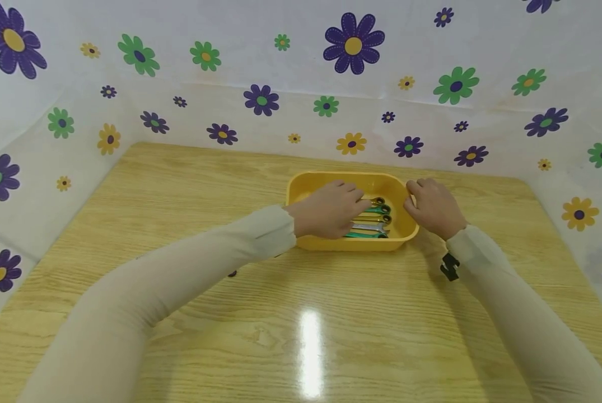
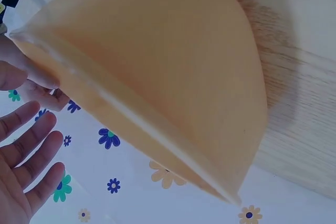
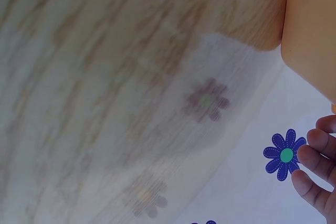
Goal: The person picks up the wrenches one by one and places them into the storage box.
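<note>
A yellow plastic bin [image 1: 351, 244] stands toward the back of the table. Side by side in it lie several wrenches [image 1: 371, 226], some green, some gold-coloured, one silver; their left parts are hidden. My left hand [image 1: 328, 210] hangs over the bin's left half. Its fingers [image 2: 39, 145] are spread and loosely bent, with nothing seen between them. At the bin's right end my right hand [image 1: 435, 207] holds the rim. In the right wrist view its other fingers [image 3: 315, 161] are bent beside the bin wall [image 3: 312, 30].
The wood-grain table [image 1: 260, 330] reaches toward me in front of the bin. A white flower-print cloth [image 1: 301, 73] hangs behind it and along both sides. A black clip [image 1: 450, 267] is on the right sleeve. A small dark thing [image 1: 232, 273] shows below the left sleeve.
</note>
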Available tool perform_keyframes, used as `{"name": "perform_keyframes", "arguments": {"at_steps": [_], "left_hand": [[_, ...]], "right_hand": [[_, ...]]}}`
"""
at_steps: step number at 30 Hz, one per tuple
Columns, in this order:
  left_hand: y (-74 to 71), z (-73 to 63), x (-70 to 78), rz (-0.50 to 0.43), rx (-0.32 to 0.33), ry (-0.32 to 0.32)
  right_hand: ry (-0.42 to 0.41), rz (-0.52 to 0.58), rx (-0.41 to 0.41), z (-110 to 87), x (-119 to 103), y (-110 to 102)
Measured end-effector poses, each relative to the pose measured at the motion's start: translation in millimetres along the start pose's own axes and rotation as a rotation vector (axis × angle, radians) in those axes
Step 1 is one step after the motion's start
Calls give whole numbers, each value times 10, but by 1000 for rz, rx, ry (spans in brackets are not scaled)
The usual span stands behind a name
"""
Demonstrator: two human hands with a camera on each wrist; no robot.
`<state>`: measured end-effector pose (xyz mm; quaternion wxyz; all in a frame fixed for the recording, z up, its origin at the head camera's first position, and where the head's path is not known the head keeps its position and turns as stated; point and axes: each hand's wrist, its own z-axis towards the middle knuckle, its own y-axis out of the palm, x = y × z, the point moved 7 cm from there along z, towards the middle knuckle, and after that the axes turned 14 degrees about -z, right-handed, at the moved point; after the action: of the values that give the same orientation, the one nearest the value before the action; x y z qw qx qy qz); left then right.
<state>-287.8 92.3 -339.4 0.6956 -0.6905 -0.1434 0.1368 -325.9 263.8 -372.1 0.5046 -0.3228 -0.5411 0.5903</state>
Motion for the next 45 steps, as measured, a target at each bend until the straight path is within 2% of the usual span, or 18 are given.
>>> {"name": "perform_keyframes", "arguments": {"at_steps": [4, 13, 18, 24, 28, 37, 45], "left_hand": [[-67, -69, 26, 13, 37, 9], [-110, -269, 64, 28, 141, 39], [-123, -394, 71, 52, 175, 39], [-169, -543, 69, 98, 253, 39], [-190, -622, 61, 94, 288, 35], [-167, -829, 22, 90, 312, 24], [-115, -1096, -131, 49, 295, -33]], "right_hand": [[2, 3, 12, -3, 8, -5], [5, 7, 22, -7, 3, 9], [0, 13, 33, -13, -5, -11], [0, 13, 33, -16, -5, -13], [3, 7, 25, -10, 2, 7], [5, 0, 22, -6, 4, 16], [-4, -64, 33, -15, -11, -1]]}}
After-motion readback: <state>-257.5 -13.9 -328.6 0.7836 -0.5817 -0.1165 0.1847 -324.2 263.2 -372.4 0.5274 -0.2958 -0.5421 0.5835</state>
